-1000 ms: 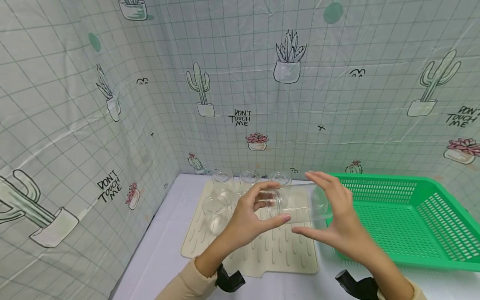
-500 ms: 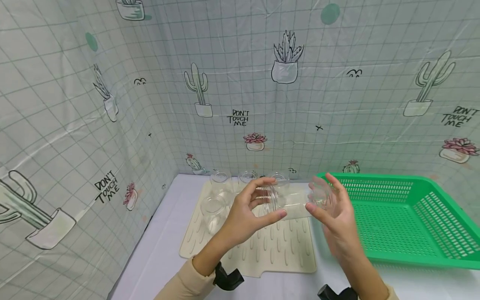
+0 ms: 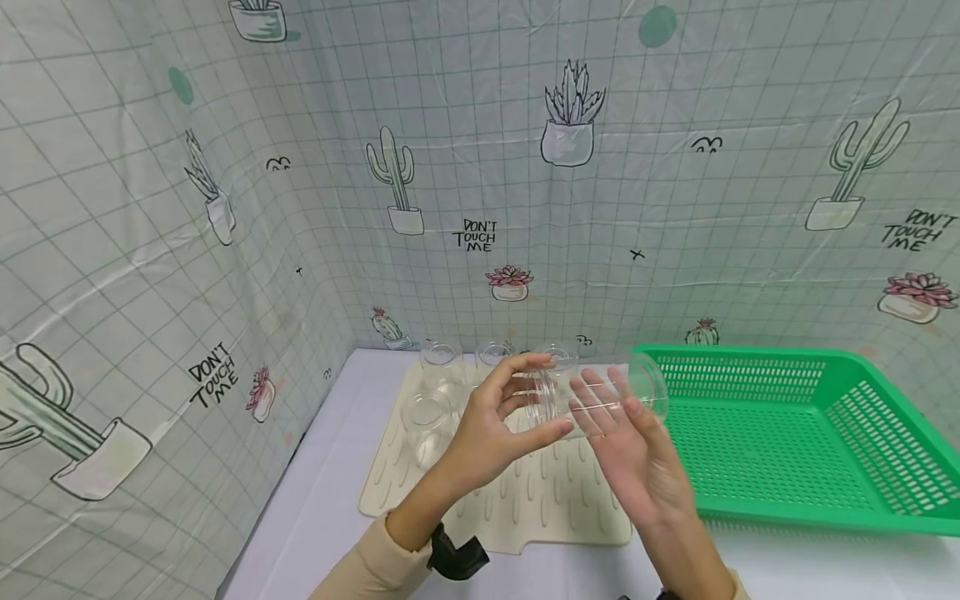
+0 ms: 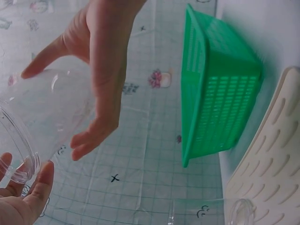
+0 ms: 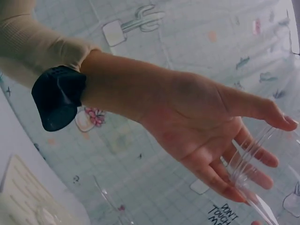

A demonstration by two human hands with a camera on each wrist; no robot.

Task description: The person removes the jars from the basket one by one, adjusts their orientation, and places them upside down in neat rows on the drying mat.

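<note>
A clear jar [image 3: 603,375] lies sideways between both hands above a cream ribbed mat [image 3: 525,508]. Around its ringed neck, my left hand [image 3: 491,417] grips with bent fingers and thumb; the right wrist view has this hand [image 5: 201,126] palm outward at the neck. My right hand [image 3: 630,442] touches the jar body, its straight fingers showing through the wall from behind and the thumb at the near side. In the left wrist view the right hand [image 4: 101,70] reaches over the jar [image 4: 56,98] with thumb and fingers apart.
Several similar clear vessels stand on the mat, such as a near one [image 3: 427,421] and a back one [image 3: 441,358]. A green slotted basket [image 3: 780,467] sits to the right on the white table [image 3: 322,467]. Behind hangs a cactus-print cloth [image 3: 637,192].
My right hand was apart from the jar's end, then grasped that end. Now its palm is turned up, with the fingers extended behind the jar. The left hand keeps its grip.
</note>
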